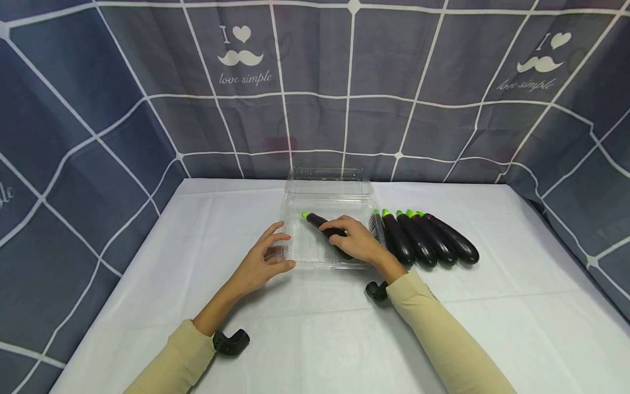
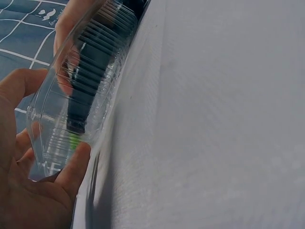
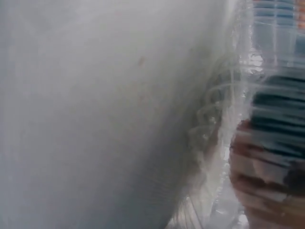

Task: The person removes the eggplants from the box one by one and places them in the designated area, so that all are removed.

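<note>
Clear ribbed plastic box — glossy eggplants — matt tablecloth

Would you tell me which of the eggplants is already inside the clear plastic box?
It is the eggplant under the right hand, lying in the clear box. The other eggplants lie in a row on the white table, right of the box.

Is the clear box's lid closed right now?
No, the lid of the clear box stands open at the back, while the right hand holds an eggplant inside it.
</note>
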The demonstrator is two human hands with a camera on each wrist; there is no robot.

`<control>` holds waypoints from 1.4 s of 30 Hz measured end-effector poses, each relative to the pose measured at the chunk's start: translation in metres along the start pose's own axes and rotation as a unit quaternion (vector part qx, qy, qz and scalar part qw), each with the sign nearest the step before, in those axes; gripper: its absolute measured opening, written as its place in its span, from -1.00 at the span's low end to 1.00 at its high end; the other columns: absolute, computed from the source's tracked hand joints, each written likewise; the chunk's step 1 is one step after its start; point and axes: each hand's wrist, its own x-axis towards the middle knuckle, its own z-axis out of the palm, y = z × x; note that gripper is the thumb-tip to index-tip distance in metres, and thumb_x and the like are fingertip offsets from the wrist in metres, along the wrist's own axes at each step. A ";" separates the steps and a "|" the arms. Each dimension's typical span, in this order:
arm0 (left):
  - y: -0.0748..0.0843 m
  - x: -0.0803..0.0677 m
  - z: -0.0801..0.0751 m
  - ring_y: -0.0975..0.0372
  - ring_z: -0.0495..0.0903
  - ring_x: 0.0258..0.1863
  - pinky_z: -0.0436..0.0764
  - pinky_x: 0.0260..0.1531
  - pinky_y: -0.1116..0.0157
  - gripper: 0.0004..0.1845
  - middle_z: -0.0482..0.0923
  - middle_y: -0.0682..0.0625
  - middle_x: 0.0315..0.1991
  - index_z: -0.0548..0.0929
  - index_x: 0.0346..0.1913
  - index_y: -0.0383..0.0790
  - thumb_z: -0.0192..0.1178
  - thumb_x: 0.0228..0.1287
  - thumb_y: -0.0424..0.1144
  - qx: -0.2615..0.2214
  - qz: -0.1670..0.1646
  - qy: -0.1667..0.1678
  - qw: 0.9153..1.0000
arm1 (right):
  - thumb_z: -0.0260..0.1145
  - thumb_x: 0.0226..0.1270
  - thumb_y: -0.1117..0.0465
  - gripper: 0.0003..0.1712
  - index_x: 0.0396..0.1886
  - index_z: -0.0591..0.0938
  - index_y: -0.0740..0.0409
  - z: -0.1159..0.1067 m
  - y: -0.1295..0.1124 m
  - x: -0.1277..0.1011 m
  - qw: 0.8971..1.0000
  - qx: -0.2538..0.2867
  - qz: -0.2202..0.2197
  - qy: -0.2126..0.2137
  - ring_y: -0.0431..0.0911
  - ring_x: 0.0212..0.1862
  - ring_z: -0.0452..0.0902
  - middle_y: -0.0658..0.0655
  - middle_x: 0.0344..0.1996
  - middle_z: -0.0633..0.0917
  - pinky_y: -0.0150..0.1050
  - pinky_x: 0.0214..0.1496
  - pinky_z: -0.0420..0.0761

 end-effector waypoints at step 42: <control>0.001 0.003 -0.003 -0.18 0.37 0.26 0.46 0.21 0.01 -0.36 -0.03 -0.07 0.55 0.42 0.30 -0.39 0.40 0.23 -0.22 0.004 0.000 -0.003 1.000 | 0.27 0.32 0.22 -0.56 0.20 0.64 -0.04 -0.032 -0.018 -0.022 0.998 0.026 -0.035 0.044 0.05 0.10 0.44 0.07 -0.01 0.54 0.07 0.07 0.50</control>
